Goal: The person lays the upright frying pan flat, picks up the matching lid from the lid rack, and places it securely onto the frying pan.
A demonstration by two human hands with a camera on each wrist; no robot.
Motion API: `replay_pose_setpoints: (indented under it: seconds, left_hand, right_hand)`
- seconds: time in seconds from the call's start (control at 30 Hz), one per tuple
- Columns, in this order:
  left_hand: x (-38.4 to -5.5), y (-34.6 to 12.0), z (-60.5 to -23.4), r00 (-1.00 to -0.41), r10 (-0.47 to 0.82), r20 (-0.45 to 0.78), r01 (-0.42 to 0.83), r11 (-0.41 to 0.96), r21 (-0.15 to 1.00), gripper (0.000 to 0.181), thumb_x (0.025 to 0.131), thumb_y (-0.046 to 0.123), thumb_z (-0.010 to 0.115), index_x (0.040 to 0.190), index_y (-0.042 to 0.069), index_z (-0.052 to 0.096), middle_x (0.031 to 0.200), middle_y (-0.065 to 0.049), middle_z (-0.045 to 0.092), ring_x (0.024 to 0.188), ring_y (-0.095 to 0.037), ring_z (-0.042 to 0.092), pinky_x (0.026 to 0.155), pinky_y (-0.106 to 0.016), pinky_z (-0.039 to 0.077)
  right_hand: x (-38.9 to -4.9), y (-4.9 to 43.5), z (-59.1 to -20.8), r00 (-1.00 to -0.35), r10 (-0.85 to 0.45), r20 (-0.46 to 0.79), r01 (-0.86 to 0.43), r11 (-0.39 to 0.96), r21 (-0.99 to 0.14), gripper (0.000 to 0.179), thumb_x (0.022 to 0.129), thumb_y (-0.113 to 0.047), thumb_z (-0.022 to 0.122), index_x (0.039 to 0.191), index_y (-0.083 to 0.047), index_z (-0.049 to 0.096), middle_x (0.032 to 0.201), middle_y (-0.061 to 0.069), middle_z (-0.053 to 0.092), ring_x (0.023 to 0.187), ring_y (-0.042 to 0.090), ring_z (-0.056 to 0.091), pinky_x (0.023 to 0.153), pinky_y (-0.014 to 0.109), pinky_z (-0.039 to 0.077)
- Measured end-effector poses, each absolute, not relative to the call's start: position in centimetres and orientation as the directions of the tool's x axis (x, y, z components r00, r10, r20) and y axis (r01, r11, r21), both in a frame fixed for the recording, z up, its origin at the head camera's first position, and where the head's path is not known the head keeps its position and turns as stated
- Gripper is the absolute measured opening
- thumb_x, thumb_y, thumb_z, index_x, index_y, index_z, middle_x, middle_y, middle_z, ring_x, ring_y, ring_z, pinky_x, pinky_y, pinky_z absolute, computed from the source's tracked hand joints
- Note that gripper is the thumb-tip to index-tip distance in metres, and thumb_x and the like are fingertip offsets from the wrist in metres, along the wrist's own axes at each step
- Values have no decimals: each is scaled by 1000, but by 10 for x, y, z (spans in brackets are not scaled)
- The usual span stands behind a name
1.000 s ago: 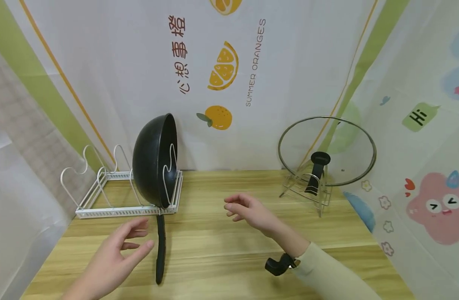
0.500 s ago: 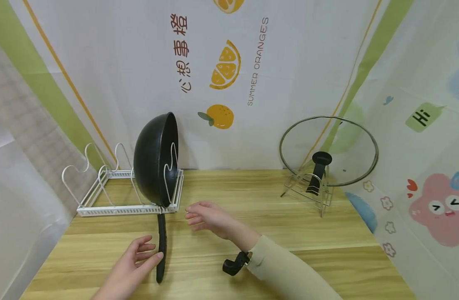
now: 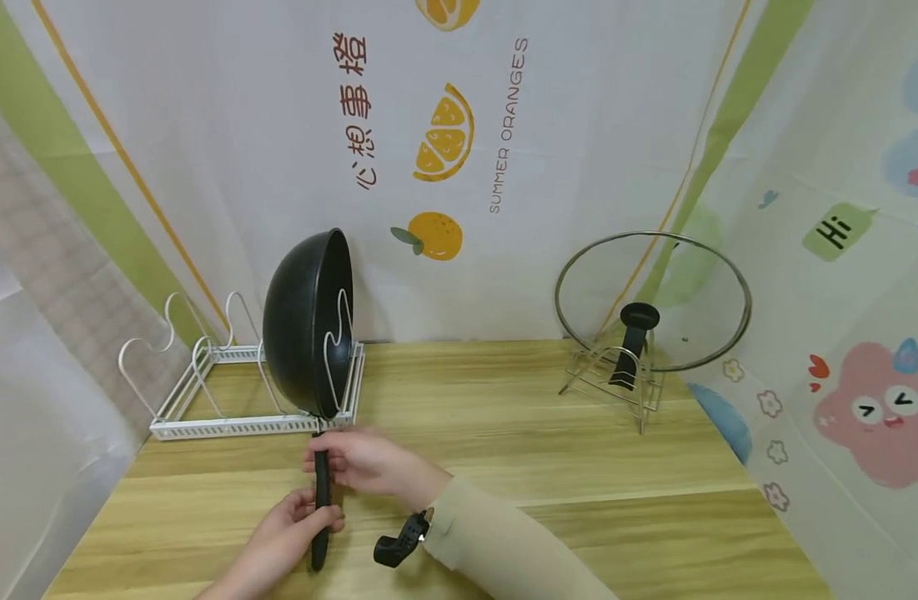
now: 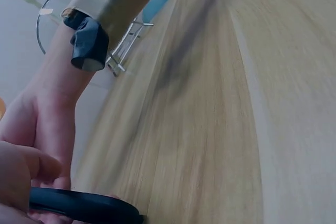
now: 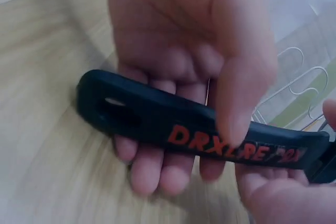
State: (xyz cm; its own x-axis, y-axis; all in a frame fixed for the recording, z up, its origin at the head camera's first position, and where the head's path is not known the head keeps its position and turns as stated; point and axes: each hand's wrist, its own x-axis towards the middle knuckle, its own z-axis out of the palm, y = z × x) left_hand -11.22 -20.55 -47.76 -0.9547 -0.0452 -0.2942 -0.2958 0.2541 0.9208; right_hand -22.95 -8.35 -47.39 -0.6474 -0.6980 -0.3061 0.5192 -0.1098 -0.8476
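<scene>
A black wok (image 3: 297, 325) with a long black handle (image 3: 321, 479) stands on its side in the white rack (image 3: 233, 427), its open face turned right. My left hand (image 3: 278, 533) grips the handle toward its free end, thumb across the top and fingers beneath. Closer to the bowl, my right hand (image 3: 368, 462) has come round the handle from the right. In the right wrist view the handle (image 5: 152, 111) shows red lettering and a hanging hole, with the left thumb over the letters. The left wrist view shows the handle's tip (image 4: 105, 208) past the left hand.
A glass lid (image 3: 699, 308) with a steel rim and black knob leans in a small wire stand (image 3: 646, 392) at the back right. White wire loops (image 3: 147, 367) rise left of the wok. A printed curtain (image 3: 459, 283) hangs behind the wooden table (image 3: 504, 383).
My right hand has moved left from mid-table to the wok handle. My left hand has moved right and taken hold of the handle. The wok remains in the rack.
</scene>
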Motion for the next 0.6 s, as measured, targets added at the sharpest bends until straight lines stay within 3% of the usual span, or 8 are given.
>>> replay_pose_setpoints:
  seconds: [0.1,0.17,0.3,0.47,0.6]
  left_hand:
    - [-115,-207,-483,-951,31,-307,-297,181,938,39,100,14,58,124,-16,51,103,-14,72,97,-21,70,80,-29,56]
    - [-118,-209,-486,-945,88,-314,-300,141,943,38,101,15,55,122,-16,52,102,-12,72,97,-19,70,82,-30,58]
    - [-125,-209,-490,-929,157,-336,-332,54,942,34,103,18,52,117,-13,55,96,-7,70,91,-17,69,83,-30,59]
    - [-128,-204,-490,-921,104,-375,-370,63,927,27,105,28,52,95,3,55,76,-1,59,72,-16,61,70,-32,54]
    - [-126,-198,-490,-926,34,-377,-373,78,924,34,105,32,52,81,8,50,67,-1,52,62,-17,56,62,-32,51]
  right_hand:
    - [-233,-90,-477,-598,-742,-302,551,-108,-827,25,100,-16,60,121,-1,62,100,3,70,96,14,69,104,39,52]
    - [-235,-93,-478,-560,-772,-301,570,-96,-816,23,101,-17,58,119,-3,62,98,2,70,93,12,68,102,38,53]
    - [-240,-97,-479,-492,-815,-307,607,-68,-792,16,104,-20,54,96,-9,64,88,0,67,85,11,65,86,29,56]
    - [-242,-99,-479,-453,-846,-280,591,-49,-806,27,106,-18,48,80,-12,54,74,-3,52,71,12,52,72,26,50]
    - [-243,-99,-479,-446,-863,-238,554,-58,-830,28,105,-10,45,78,-11,50,71,-2,48,68,12,48,69,25,46]
